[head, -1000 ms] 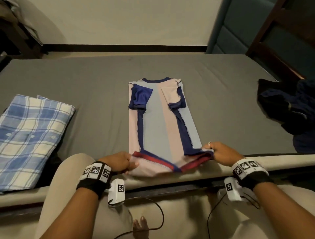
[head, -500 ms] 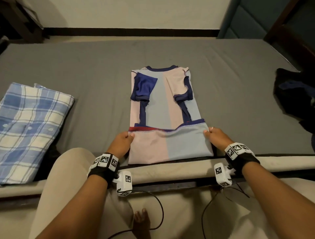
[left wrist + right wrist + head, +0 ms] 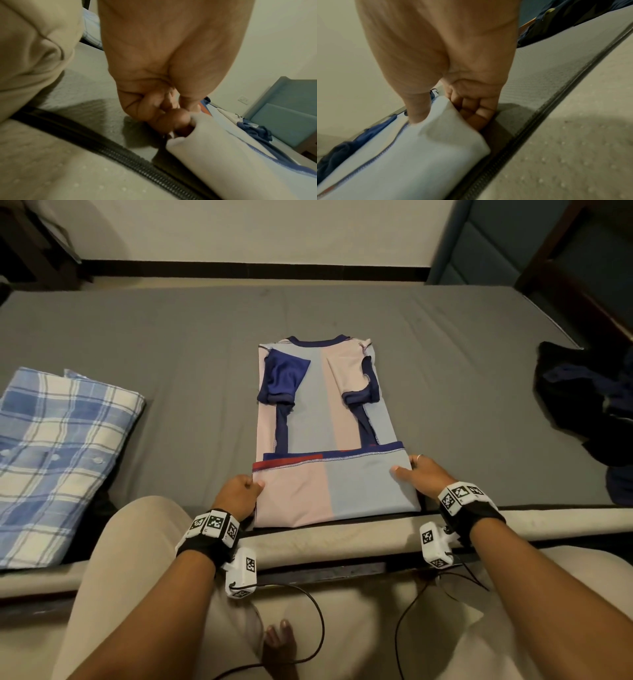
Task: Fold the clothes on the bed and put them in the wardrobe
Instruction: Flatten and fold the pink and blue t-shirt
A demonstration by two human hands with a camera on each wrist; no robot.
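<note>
The step in hand looks like the lengthwise fold of the colour-block T-shirt (image 3: 325, 433), which lies at the middle of the near edge of the bed (image 3: 445, 344) with its sleeves already turned in and its hem doubled up over the body. The left hand (image 3: 239, 494) grips the folded layer at its left side: in the left wrist view the fingers (image 3: 171, 119) are curled into the mouth of the fold with the thumb on top. The right hand (image 3: 423, 477) pinches the right side the same way, thumb (image 3: 418, 108) pressed on the pale blue cloth and fingers tucked beneath it. The next move, as I judge it, calls for carrying this doubled end toward the collar with both sides level, so the edges meet squarely, then pressing it flat. A folded blue plaid shirt (image 3: 58, 457) rests at the near left corner of the bed, and a heap of dark clothes (image 3: 589, 405), not yet folded, sits by the right edge. The wardrobe is not in view.
</note>
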